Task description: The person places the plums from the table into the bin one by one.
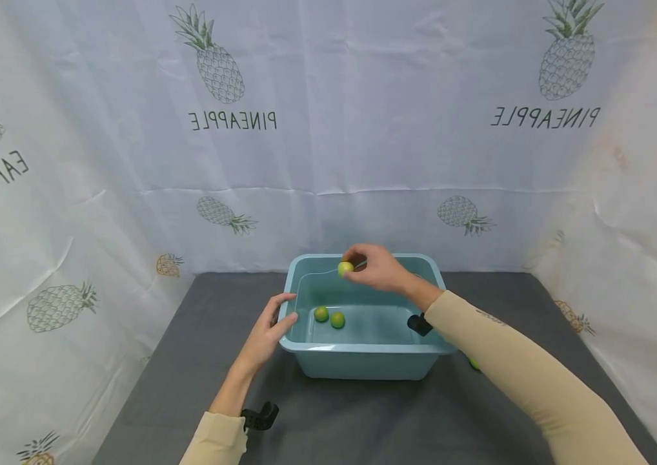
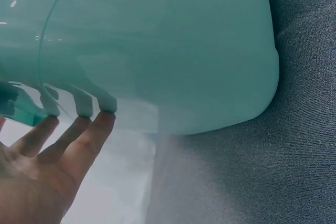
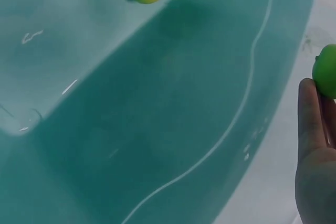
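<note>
A light blue-green plastic basin (image 1: 363, 348) stands on the dark table. My left hand (image 1: 267, 332) grips its left rim, the thumb over the edge; in the left wrist view the fingertips (image 2: 105, 119) press against the outer wall. Above the far part of the basin, my right hand (image 1: 377, 266) pinches a small green citrus fruit (image 1: 345, 268) between thumb and fingers. That same fruit (image 3: 326, 72) is cut by the frame edge in the right wrist view. Two more green citrus fruits, one left (image 1: 321, 314) and one right (image 1: 337, 320), lie close together on the basin floor.
Right of the basin, a green object (image 1: 474, 363) on the table (image 1: 352, 426) is mostly hidden by the right sleeve (image 1: 514, 361). White cloth (image 1: 357, 129) printed with pineapples hangs behind the table and along both sides. Black straps with cameras sit on both wrists.
</note>
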Available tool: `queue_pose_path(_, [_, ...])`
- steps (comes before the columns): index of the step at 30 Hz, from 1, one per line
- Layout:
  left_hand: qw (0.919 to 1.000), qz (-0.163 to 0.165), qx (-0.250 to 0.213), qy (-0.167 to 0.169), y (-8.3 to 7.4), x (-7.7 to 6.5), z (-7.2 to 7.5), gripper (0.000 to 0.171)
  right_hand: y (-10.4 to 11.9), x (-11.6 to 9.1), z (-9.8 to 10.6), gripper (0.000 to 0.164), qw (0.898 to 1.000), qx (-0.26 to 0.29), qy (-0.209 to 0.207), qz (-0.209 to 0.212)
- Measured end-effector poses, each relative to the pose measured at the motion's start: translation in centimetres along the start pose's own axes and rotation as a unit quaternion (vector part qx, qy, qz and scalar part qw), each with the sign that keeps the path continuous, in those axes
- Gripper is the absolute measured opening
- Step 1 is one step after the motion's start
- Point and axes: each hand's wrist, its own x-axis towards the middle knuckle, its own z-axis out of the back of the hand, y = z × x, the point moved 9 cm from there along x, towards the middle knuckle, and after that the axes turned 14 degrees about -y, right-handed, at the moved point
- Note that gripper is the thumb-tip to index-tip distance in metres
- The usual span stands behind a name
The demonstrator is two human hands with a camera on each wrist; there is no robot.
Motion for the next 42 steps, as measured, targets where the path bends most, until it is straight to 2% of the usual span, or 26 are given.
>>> queue_pose_path(9, [0.9999, -0.002, 0.013, -0.002, 0.0, 0.0, 0.0, 0.046, -1.5, 0.2, -2.4, 0.024, 0.999, -0.038, 0.029, -0.02])
queue_pose_path(18, [0.9996, 0.011, 0.022, -0.012, 0.2, -0.1, 0.2, 0.046, -1.8, 0.3, -4.6, 0.025, 0.997, -0.054, 0.056, -0.003])
queue_pose_path(26, [0.9996, 0.014, 0.023, -0.01, 0.2, -0.1, 0.0, 0.045, -1.8, 0.3, -5.8, 0.023, 0.996, -0.065, 0.063, -0.011])
queue_pose_path(33, [0.9996, 0.012, 0.024, -0.01, 0.1, -0.1, -0.1, 0.045, -1.9, 0.3, -6.8, 0.021, 0.994, -0.075, 0.081, 0.001])
queue_pose_path(42, [0.9996, 0.014, 0.021, -0.011, 0.1, -0.1, 0.0, 0.044, -1.8, 0.5, -6.7, 0.025, 0.994, -0.082, 0.073, -0.007])
